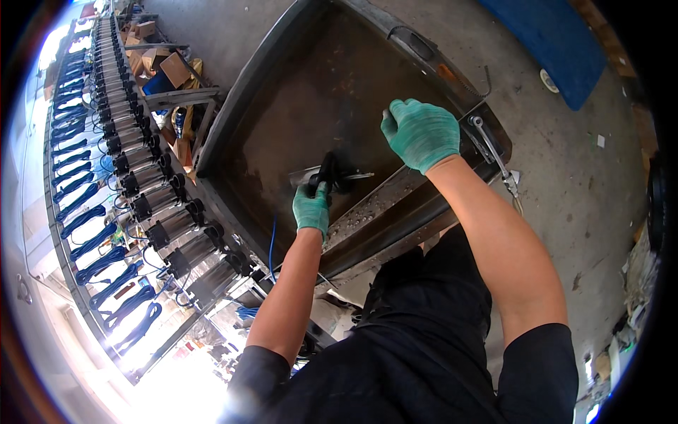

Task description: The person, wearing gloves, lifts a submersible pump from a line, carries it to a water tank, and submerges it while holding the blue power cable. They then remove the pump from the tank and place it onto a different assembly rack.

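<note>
My left hand (311,210), in a green glove, grips a black and silver metal pump-like unit (326,173) low over the brown water of a dark tank (244,92). A thin metal rod sticks out of its right side, and its lower parts blur into the dark water. A blue cable (272,244) runs over the tank's near left edge, close to my left wrist. My right hand (422,134), gloved in green too, is raised above the tank's right side with its fingers curled closed. Whatever it may hold is hidden.
A long rack of silver cylinders with black ends (141,205) and coiled blue cables (99,265) stands along the left. A metal lever-like fitting with a hose (489,145) sits at the tank's right corner. Cardboard boxes (175,69) lie beyond the rack; a blue board (547,42) is at far right.
</note>
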A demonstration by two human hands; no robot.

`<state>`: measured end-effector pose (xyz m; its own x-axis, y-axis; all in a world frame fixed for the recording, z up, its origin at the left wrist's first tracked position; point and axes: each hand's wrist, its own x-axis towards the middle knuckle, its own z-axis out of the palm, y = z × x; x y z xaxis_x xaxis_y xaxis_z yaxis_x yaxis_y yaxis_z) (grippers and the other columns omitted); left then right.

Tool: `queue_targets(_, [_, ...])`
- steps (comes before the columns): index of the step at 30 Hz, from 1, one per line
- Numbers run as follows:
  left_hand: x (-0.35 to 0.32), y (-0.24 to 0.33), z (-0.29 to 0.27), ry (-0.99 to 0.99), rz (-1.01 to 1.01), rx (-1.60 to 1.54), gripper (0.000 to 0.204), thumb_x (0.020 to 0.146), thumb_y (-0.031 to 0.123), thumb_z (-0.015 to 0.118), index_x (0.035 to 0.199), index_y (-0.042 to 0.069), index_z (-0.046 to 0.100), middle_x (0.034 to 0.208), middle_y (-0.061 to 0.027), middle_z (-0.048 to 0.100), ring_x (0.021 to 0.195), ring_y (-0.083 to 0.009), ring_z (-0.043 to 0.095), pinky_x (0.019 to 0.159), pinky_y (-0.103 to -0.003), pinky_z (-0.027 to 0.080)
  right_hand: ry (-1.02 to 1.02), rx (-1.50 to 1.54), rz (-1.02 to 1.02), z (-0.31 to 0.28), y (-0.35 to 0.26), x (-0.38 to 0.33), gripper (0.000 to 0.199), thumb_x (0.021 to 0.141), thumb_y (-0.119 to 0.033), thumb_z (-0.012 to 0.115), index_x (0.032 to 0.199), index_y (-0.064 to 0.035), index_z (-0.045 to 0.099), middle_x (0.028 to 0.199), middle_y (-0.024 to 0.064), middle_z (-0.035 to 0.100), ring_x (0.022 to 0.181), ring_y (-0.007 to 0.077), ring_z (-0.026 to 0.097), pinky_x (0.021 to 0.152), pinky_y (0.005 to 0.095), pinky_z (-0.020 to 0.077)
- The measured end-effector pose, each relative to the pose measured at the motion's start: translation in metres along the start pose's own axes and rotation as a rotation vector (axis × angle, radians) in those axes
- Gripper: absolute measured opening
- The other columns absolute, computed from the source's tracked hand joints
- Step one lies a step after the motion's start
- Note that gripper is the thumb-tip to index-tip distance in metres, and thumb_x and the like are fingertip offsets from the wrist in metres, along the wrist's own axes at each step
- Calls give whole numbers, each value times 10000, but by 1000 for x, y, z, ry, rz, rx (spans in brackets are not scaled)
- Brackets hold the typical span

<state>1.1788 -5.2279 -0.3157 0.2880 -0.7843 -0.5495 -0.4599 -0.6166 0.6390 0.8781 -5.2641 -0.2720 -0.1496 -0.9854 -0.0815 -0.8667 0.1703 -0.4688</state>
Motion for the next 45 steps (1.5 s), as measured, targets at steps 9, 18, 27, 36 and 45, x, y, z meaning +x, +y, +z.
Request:
queue_targets(9, [4, -5, -1, -3, 18, 28, 247, 967, 170, 733, 1105, -17, 648, 926, -92, 707, 700, -164, 656, 629, -306, 549, -15, -8, 2, 0, 0, 0, 255, 989, -319, 584, 894, -113, 701, 845, 121, 726, 760, 307, 726, 681, 444, 591])
queue_targets(18, [1, -1, 0, 12, 0, 48, 237, 970, 178, 729, 1090, -13, 654, 903, -89, 708, 693, -160, 652, 625, -302, 537, -3, 1, 0, 1, 1, 0, 248, 985, -317, 593, 890, -116, 701, 844, 120, 727, 765, 305, 727, 688, 443, 594])
queue_targets(27, [5, -5, -1, 6, -5, 35, 242, 971, 167, 727, 1122, -10, 656, 911, -84, 708, 689, -159, 649, 622, -297, 540, -7, -6, -1, 1, 1, 0, 244, 983, -320, 597, 896, -118, 701, 841, 117, 725, 763, 304, 726, 683, 442, 595])
queue_targets(36, [3, -3, 0, 11, -5, 4, 231, 967, 156, 729, 1120, 0, 654, 894, -66, 698, 675, -142, 628, 605, -288, 525, 7, -11, -15, 2, 2, 0, 260, 995, -320, 579, 885, -116, 696, 819, 118, 717, 747, 301, 723, 662, 441, 590])
queue_targets(45, [6, -8, -1, 13, 4, -8, 235, 958, 163, 742, 1099, -8, 660, 881, -72, 694, 664, -146, 627, 596, -293, 520, 14, -10, -10, 3, 1, 0, 265, 994, -317, 575, 872, -114, 694, 812, 113, 716, 737, 304, 720, 651, 446, 586])
